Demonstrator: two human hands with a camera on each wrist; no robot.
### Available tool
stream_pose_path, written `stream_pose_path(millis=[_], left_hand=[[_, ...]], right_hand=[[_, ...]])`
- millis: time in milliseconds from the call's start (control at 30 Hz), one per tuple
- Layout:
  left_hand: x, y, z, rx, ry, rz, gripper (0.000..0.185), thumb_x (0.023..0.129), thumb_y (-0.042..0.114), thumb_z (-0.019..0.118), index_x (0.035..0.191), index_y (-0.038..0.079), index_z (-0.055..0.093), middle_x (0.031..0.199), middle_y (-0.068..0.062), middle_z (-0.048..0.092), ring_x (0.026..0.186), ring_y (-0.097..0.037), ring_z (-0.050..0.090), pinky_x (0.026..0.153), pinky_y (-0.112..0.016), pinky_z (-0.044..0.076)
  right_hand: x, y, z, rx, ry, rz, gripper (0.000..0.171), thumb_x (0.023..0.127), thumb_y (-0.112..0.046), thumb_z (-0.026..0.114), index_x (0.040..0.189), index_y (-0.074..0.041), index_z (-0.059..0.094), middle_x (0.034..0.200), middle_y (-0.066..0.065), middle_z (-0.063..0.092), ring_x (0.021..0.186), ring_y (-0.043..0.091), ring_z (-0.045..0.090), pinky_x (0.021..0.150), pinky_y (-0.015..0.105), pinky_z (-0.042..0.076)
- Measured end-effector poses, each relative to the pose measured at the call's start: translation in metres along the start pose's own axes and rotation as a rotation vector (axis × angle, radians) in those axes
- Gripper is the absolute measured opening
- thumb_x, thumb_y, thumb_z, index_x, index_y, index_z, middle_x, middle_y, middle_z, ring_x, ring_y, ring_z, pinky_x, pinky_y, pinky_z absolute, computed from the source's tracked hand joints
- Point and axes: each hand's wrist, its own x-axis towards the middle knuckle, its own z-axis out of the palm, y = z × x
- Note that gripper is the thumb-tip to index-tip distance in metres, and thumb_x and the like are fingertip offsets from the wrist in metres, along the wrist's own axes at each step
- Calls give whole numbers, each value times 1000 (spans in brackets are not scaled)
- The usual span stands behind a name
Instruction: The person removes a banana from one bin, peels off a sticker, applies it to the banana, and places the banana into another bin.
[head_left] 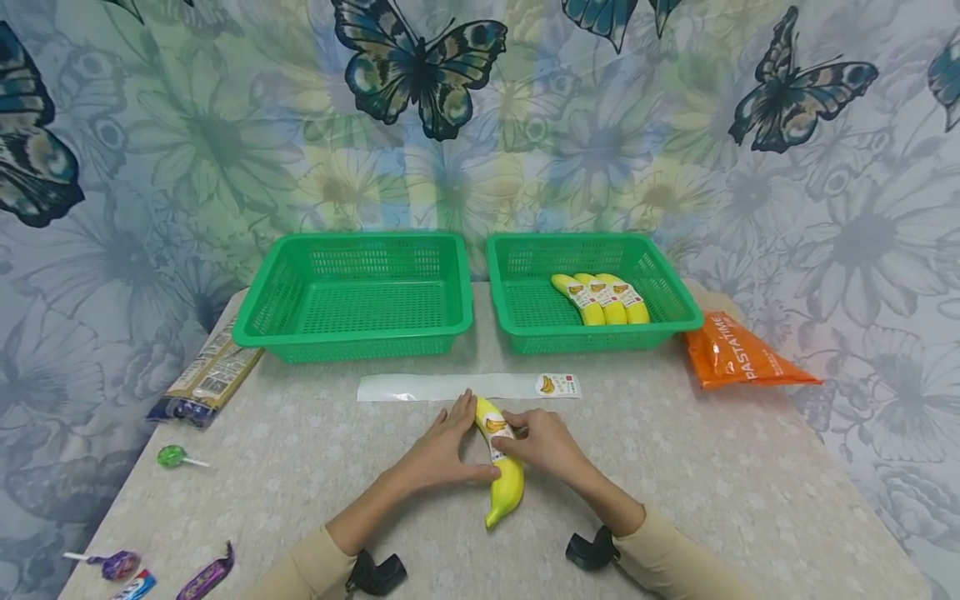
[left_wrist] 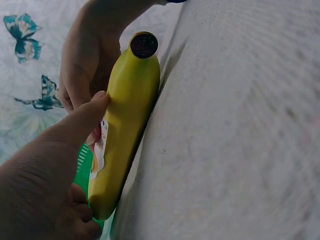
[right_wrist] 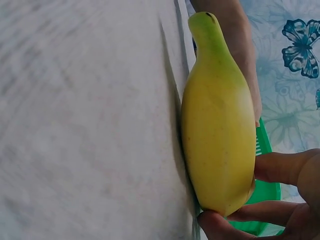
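Observation:
A yellow banana (head_left: 504, 479) with a sticker label lies on the table (head_left: 675, 467) just in front of me, and both hands are on it. My left hand (head_left: 442, 443) lies along its left side, thumb (left_wrist: 82, 117) against its middle and fingers bent round its far end. My right hand (head_left: 543, 442) grips it from the right, fingers curled at the label. The left wrist view has the banana (left_wrist: 125, 125) with its dark end up. In the right wrist view, the banana (right_wrist: 217, 135) is pinched between my right fingers (right_wrist: 280, 167) and thumb.
A white sticker backing strip (head_left: 450, 387) carrying one banana sticker (head_left: 558, 384) lies just beyond the hands. Behind it stand an empty green basket (head_left: 352, 333) and a second green basket (head_left: 525, 333) holding three labelled bananas (head_left: 600, 298). An orange pasta bag (head_left: 738, 357) lies right; a packet (head_left: 210, 375) and sweets (head_left: 172, 456) left.

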Motion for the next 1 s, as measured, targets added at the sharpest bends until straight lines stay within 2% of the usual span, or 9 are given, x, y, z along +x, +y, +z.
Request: stream_pose_path(millis=[167,300,367,433,533,600,667,833,1000], left_hand=[[6,1,-5,-33,-6,-13,116,78,62,71,155,2,11,165,-12,3,153,-24,5,125,-48,9],[21,9,-18,-30,19,15,113,81,58,71,155,2,8,165,-13,2,153,-24,4,125,-48,8],[31,13,-24,-18,30,29,111,82,57,70,155,3,5,165,-14,1,153,-25,4,125,-48,8],[43,19,-30,-28,43,29,111,83,56,69,156,5,4,165,-12,0,153,-28,5,124,-50,10],[62,26,-35,-49,59,15,109,84,58,67,157,10,1,165,-6,-4,153,-27,5,123,-52,16],[75,30,-36,-75,83,7,108,85,58,66,157,12,0,166,-4,-5,153,-27,5,121,-53,20],[86,34,-37,-97,115,9,107,86,56,66,157,10,0,166,-6,-5,153,-26,6,121,-53,22],[106,40,-36,-121,202,0,105,89,52,65,156,4,1,165,-14,-4,153,-29,4,121,-53,19],[122,42,-35,-150,245,-40,106,88,59,60,157,6,-2,166,-11,-6,153,-27,-1,122,-52,17]], right_hand=[[1,1,0,4,-14,-8,52,84,-30,76,124,2,64,114,16,71,86,18,71,55,22,50],[2,1,-2,-4,10,-30,50,83,-27,76,123,1,66,108,14,74,80,11,69,54,19,48],[3,1,-3,1,18,-31,43,83,-26,76,117,-1,71,88,10,76,66,6,61,48,18,42],[3,1,-3,6,27,-37,33,82,-27,76,104,-2,76,74,3,71,59,4,52,46,18,38],[3,2,-3,16,21,-41,33,82,-30,76,101,-3,77,70,0,67,55,6,46,45,19,35],[3,2,-2,19,18,-58,37,83,-30,76,108,-3,75,86,2,75,64,5,56,48,20,42],[3,3,-1,26,5,-66,44,83,-30,75,119,-5,70,97,6,76,72,7,62,52,21,46],[1,3,-1,26,-4,-68,45,83,-31,75,121,-6,69,105,9,75,83,13,69,58,21,51],[0,4,0,17,6,-59,47,83,-31,75,120,-3,69,106,11,75,84,15,69,59,22,52]])
